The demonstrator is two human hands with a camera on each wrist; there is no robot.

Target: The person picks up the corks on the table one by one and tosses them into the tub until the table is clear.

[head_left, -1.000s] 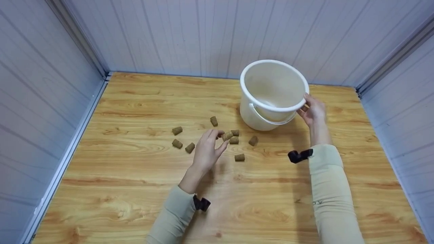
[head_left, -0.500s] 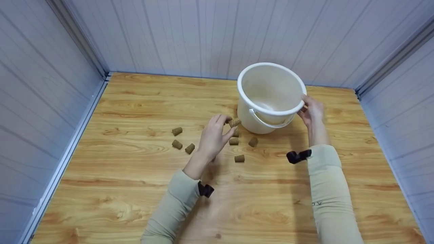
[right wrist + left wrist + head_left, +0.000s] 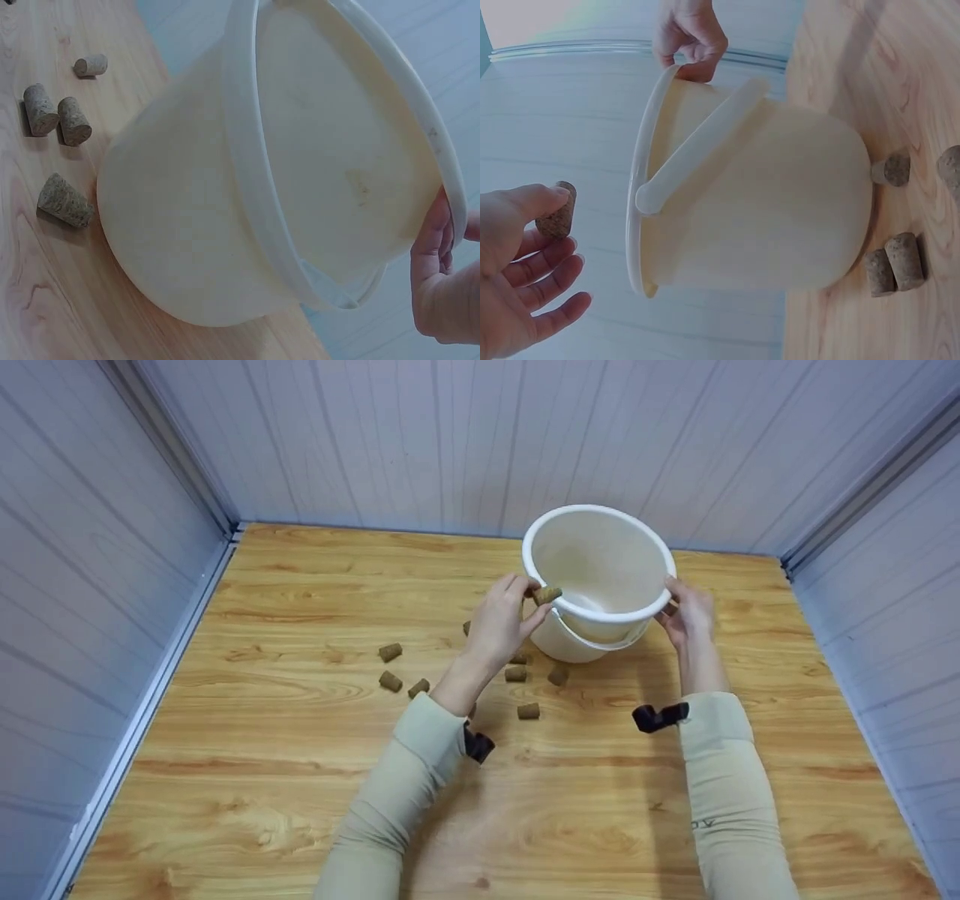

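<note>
My left hand (image 3: 496, 624) pinches a tapered cork (image 3: 547, 595) between thumb and fingertips, at the near left of the rim of a white plastic bucket (image 3: 556, 642). In the left wrist view the pinched cork (image 3: 557, 211) is apart from the rim, outside the mouth. With thumb and fingers my right hand (image 3: 691, 613) grips the rim on the bucket's right side. The bail handle (image 3: 592, 640) hangs down the near side. Around the bucket's base and to its left lie several loose corks (image 3: 515, 673); my left hand and arm partly cover some of them.
A wood-grain tabletop (image 3: 247, 735) lies beneath everything. Pale panel walls (image 3: 375, 442) close it in at the back and on both sides. One cork (image 3: 529, 711) is nearer to me, and another (image 3: 390, 652) lies out to the left.
The left hand has carried its cork up and to the right, from over the loose corks to the bucket's rim. The right hand keeps its grip while the bucket shifts slightly nearer.
</note>
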